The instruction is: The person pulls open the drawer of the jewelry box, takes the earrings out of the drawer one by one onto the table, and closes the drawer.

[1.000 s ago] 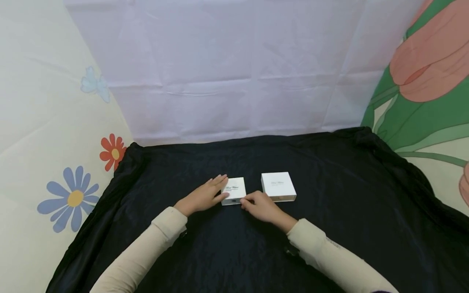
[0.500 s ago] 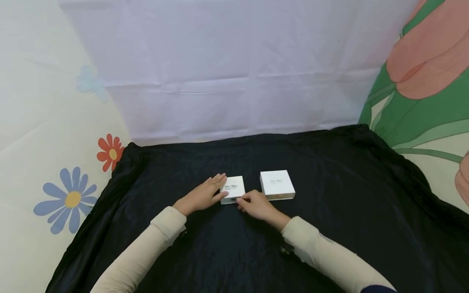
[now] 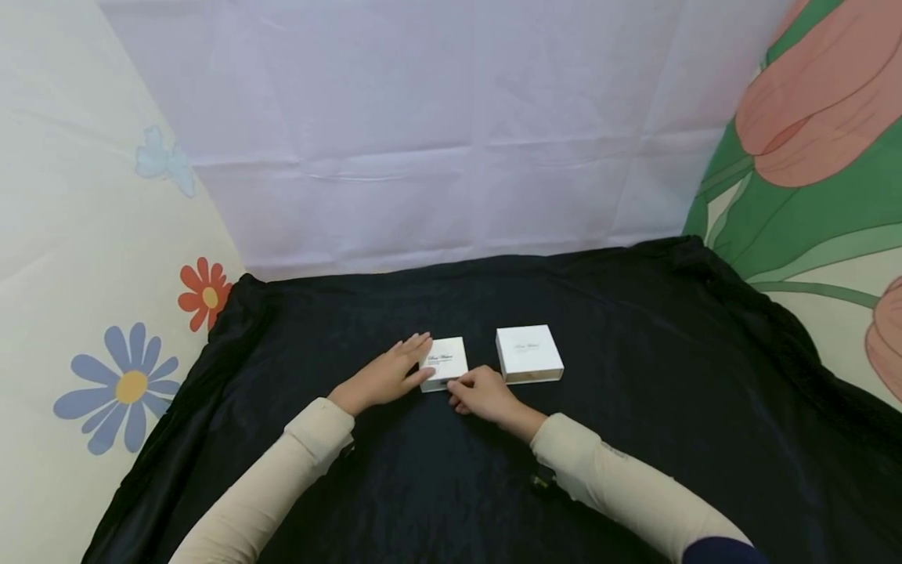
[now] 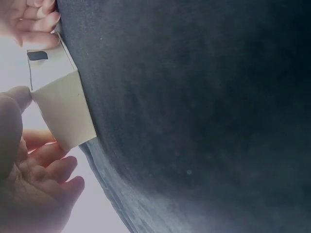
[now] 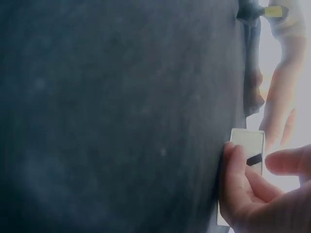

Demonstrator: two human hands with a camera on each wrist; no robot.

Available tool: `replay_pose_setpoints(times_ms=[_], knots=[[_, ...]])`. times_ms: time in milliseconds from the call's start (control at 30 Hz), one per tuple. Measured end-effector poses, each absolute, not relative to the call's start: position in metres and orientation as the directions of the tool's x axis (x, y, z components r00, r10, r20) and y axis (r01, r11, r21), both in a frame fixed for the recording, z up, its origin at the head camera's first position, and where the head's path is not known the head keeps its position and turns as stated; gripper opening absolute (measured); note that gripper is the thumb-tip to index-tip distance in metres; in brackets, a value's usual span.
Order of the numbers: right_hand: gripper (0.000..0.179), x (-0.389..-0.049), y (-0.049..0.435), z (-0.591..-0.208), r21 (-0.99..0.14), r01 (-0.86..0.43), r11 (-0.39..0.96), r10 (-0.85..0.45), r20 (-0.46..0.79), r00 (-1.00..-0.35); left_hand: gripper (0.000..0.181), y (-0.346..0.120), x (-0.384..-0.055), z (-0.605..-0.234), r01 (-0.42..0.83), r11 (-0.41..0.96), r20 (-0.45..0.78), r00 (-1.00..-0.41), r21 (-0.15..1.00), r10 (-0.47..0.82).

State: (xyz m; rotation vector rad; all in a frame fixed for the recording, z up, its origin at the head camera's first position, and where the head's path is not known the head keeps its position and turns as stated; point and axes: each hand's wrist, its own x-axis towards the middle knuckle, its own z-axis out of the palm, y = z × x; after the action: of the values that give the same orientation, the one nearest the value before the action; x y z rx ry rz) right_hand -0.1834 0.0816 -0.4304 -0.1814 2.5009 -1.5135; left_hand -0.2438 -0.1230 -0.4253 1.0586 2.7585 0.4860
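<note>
A small white box [image 3: 449,356] with dark lettering on its lid lies on the black cloth. Its front face carries a short dark tab [image 4: 38,56]. My left hand [image 3: 380,380] holds the box along its left side, the thumb at the near corner and fingers towards the back. At the front right corner, the loosely bent fingers [image 5: 236,167] of my right hand [image 3: 488,394] are beside the tab. In the right wrist view the thumb stands apart from those fingers, with nothing visibly pinched. Whether a fingertip touches the tab is hard to tell.
A second, larger white box [image 3: 528,352] lies to the right, just beyond my right hand. Black cloth [image 3: 395,486] covers the table. Behind it hangs a pale lilac sheet [image 3: 423,141], with flower-patterned walls on both sides.
My right hand has slid slightly left along the front of the small box, towards the tab. The left hand stays at the box's left side. The head view has shifted a little.
</note>
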Motion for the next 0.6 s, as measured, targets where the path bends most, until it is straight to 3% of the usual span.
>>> replay_pose_setpoints(times_ms=[267, 600], knots=[[0.024, -0.183, 0.075, -0.433, -0.938, 0.139, 0.316, -0.164, -0.198, -0.966, 0.065, -0.123, -0.244, -0.424, 0.622, 0.695, -0.027, -0.738, 0.361, 0.675], [0.024, -0.183, 0.069, -0.437, -0.949, 0.213, 0.232, -0.103, -0.242, -0.965, 0.065, -0.121, -0.244, -0.424, 0.615, 0.707, -0.039, -0.744, 0.349, 0.667]])
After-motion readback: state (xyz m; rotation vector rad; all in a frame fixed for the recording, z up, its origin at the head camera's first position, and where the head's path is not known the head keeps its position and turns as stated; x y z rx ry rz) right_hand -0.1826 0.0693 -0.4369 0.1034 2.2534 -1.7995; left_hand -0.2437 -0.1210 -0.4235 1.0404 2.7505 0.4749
